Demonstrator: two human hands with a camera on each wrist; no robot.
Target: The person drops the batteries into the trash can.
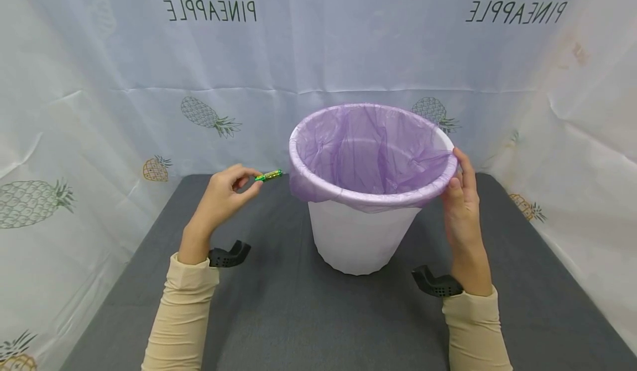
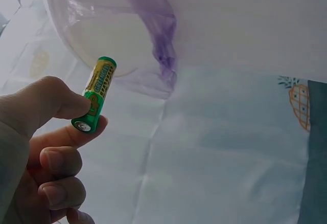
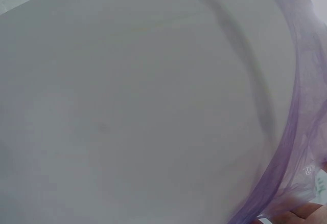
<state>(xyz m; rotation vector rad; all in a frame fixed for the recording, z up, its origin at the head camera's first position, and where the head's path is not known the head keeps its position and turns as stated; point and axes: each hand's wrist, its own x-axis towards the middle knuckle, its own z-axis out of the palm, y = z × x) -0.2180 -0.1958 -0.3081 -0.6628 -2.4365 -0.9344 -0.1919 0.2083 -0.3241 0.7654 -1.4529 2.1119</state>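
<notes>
The left hand [image 1: 224,191] was up off the dark grey tabletop [image 1: 278,315], thumb and forefinger pinching a small green-and-yellow cylindrical battery [image 1: 269,176] by one end. The battery's free end pointed toward the white plastic bin [image 1: 358,238], stopping just beside the bin's near-left rim without touching it. The left wrist view caught it close: battery [image 2: 95,95] tilted upward from the fingertips [image 2: 71,105], the other fingers curled loosely beneath.

Over on the other side, the right hand [image 1: 460,205] gripped the bin's right rim, thumb pressed against the outside and fingers hooked over the top edge, on the thin purple plastic liner bag [image 1: 368,150] folded over that rim. The right wrist view showed mostly the bin's white wall [image 3: 133,111] with the liner's edge [image 3: 299,132] along the right.

The bin stood upright near the middle of the tabletop, closer to the far edge. A pale pineapple-print cloth backdrop [image 1: 124,83] hung behind and at both sides.
</notes>
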